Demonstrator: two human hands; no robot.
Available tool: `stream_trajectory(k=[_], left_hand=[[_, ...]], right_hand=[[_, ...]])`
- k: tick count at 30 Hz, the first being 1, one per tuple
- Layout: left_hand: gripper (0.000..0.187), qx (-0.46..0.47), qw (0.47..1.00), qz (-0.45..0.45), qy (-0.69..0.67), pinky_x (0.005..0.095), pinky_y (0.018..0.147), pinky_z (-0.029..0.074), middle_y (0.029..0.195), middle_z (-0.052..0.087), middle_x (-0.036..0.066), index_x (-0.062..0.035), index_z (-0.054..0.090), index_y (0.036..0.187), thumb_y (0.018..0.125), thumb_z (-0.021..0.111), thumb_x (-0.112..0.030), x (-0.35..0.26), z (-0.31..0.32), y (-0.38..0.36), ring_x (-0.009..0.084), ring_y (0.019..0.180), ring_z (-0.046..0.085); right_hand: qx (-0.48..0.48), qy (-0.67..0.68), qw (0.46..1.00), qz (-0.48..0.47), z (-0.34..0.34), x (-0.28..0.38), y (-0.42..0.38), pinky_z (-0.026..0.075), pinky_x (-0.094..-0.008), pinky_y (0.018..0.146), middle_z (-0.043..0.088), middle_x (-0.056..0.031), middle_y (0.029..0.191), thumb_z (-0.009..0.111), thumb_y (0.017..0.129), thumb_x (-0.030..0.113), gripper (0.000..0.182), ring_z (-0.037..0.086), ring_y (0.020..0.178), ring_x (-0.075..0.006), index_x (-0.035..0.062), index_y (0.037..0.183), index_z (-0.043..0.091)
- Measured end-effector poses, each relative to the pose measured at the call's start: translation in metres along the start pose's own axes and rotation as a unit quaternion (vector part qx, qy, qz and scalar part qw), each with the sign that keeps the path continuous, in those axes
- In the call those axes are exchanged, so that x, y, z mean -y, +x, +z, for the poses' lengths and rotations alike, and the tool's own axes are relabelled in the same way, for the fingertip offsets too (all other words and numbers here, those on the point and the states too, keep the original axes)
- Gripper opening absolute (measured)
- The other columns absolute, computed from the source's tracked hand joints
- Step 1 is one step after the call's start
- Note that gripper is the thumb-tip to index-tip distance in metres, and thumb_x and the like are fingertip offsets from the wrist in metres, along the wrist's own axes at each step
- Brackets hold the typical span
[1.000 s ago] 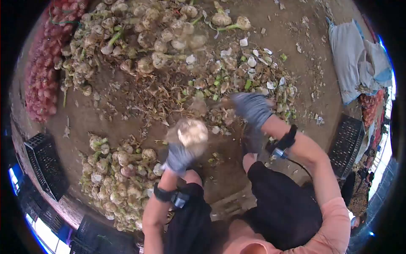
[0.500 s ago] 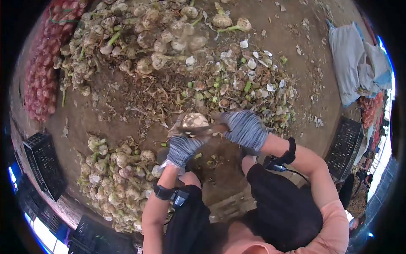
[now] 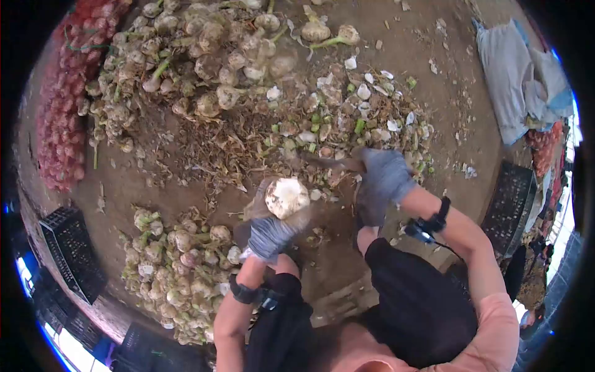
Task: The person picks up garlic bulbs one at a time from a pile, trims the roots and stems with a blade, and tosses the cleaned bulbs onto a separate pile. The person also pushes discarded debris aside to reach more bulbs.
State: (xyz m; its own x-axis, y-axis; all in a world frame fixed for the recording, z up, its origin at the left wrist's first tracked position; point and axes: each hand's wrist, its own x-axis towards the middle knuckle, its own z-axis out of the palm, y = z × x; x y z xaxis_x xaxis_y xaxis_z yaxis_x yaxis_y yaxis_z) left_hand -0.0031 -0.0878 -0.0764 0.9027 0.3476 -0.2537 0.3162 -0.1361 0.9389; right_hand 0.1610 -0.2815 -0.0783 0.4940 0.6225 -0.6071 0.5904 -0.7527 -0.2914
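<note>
- Illumination: diffuse daylight, even across the floor (image 3: 155,173); brightness moderate, colours muted.
- Shadows: soft and faint; no hard-edged shadow falls under the garlic piles (image 3: 180,273).
- Glare: blown-out white-blue strips at the lower-left and right rim of the frame, where outside light enters.
- Distortion: strong fisheye; straight lines bow near the edge, and crates (image 3: 68,254) curve with the rim.
- Vignette: black circular border surrounds the view; corners carry no picture.
- Blur: motion smear on the right hand (image 3: 381,180) and the blade beside it; the bulb (image 3: 286,197) in the left hand (image 3: 269,232) is slightly soft.
- Focus: centre fairly sharp; detail degrades toward the rim.
</note>
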Motion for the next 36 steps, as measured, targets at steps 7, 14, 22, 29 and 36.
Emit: stream_trajectory(k=[7,14,22,29,36], left_hand=[[0.050,0.077,0.996,0.031,0.024,0.0349,0.086,0.045,0.100,0.059,0.008,-0.0072,0.051,0.109,0.067,0.073,-0.021,0.015,-0.002,0.004,0.0202,0.096,0.056],[0.024,0.182,0.936,0.140,0.266,0.0384,0.063,0.047,0.080,0.059,0.008,-0.0103,0.060,0.079,0.066,0.071,-0.028,-0.002,0.004,0.017,0.0309,0.075,0.056],[0.017,0.049,0.921,0.168,0.347,0.0384,0.062,0.047,0.080,0.060,0.008,-0.0114,0.059,0.075,0.064,0.071,-0.017,-0.020,-0.062,-0.011,0.0292,0.068,0.057],[0.044,-0.003,0.687,-0.420,0.593,0.0371,0.076,0.048,0.100,0.062,0.017,-0.0095,0.055,0.112,0.075,0.064,-0.033,-0.055,-0.200,-0.138,0.0321,0.091,0.060],[0.060,-0.162,0.903,-0.342,0.201,0.0323,0.081,0.047,0.106,0.060,0.014,-0.0004,0.041,0.125,0.076,0.068,-0.023,-0.081,-0.145,-0.080,0.0212,0.096,0.057]], right_hand=[[-0.021,0.104,0.993,0.049,0.028,-0.005,0.010,0.048,-0.0416,0.065,0.062,-0.0183,0.077,0.056,0.077,0.027,0.031,0.061,0.074,-0.0345,0.0053,0.099,0.059],[0.024,0.199,0.978,-0.065,0.012,0.035,0.039,0.048,-0.0393,0.068,0.062,-0.0199,0.082,0.054,0.079,0.029,0.034,0.061,0.076,-0.0336,0.0012,0.098,0.059],[0.072,0.074,0.994,0.022,0.005,0.007,0.044,0.047,-0.0413,0.070,0.062,-0.0196,0.084,0.051,0.082,0.029,0.030,0.060,0.079,-0.0341,0.0067,0.100,0.059],[-0.225,0.161,0.954,-0.118,-0.039,0.090,0.148,0.047,-0.0417,0.072,0.061,-0.0184,0.089,0.054,0.080,0.027,0.030,0.059,0.081,-0.0353,0.0080,0.103,0.059],[-0.138,0.151,0.977,-0.057,-0.024,0.107,0.197,0.047,-0.0377,0.076,0.060,-0.0190,0.098,0.060,0.076,0.020,0.040,0.060,0.084,-0.0303,0.0013,0.110,0.053]])
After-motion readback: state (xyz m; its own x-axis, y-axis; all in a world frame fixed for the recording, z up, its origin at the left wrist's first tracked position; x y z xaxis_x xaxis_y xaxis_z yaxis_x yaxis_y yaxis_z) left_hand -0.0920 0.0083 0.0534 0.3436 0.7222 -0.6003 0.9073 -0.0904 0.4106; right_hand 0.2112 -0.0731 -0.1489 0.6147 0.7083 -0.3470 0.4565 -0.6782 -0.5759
